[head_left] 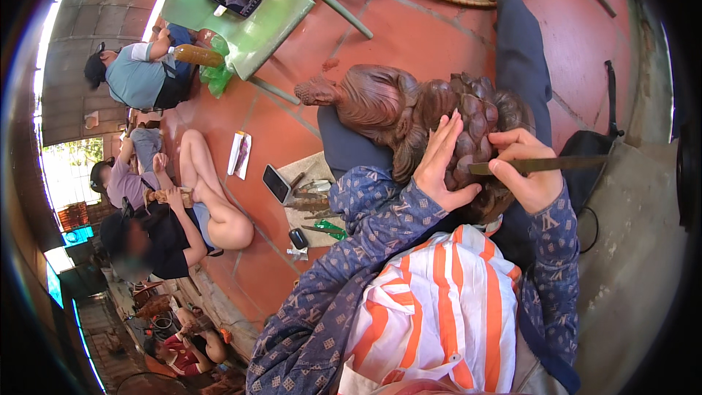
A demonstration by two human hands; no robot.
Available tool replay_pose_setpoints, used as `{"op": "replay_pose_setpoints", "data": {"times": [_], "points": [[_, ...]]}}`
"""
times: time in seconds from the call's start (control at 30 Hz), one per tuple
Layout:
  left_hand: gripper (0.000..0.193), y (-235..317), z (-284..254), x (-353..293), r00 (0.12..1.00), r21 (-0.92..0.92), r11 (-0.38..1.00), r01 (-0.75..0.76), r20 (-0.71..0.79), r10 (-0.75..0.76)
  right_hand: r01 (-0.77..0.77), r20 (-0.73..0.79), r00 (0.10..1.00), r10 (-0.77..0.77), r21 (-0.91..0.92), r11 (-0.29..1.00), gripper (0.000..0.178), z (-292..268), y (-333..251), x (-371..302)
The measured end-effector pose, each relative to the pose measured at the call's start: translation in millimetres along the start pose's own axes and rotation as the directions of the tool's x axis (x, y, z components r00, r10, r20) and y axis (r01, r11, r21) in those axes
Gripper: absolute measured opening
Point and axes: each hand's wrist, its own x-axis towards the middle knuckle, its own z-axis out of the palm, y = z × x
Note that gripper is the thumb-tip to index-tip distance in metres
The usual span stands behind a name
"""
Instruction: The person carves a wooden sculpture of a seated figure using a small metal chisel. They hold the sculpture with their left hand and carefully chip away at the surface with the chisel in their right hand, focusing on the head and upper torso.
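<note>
Under left fingers (444, 142), brown wooden statue (434, 104)

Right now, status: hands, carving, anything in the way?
Left hand on wooden carving, fingers extended. Right hand gripping narrow flat tool, tip over carving, contact unclear. Carving lying across legs. Left thumb near tool tip.

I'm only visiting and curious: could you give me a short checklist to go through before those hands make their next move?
1. Left hand on the carved figure: ok, its fingers lie on the petalled part.
2. Right hand gripping the flat tool: ok, closed on it.
3. Tool tip touching the carving: cannot tell.
4. Tool tip well away from the left thumb: not ok, they look close together.
5. Carved figure lying across the person's legs: ok.
</note>
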Motion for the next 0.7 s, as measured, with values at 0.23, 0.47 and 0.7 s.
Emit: {"op": "replay_pose_setpoints", "data": {"times": [0.23,0.47,0.7], "points": [[0.102,-4.3,1.4,3.4,1.0,0.008,1.0,-0.013,0.006,0.013,0.046,-0.039,0.998,-0.042,0.103,0.994,0.012,-2.3,18.4,0.2],[0.101,0.0,-1.1,5.8,1.0,0.039,0.999,-0.006,0.024,0.005,0.023,-0.11,0.994,-0.003,0.181,0.983,0.013,-11.0,23.5,-20.4],[0.1,2.4,0.5,6.9,1.0,0.094,0.995,-0.021,0.005,0.021,0.226,-0.089,0.97,-0.226,-0.012,0.974,0.014,9.6,22.8,-15.2]]}}
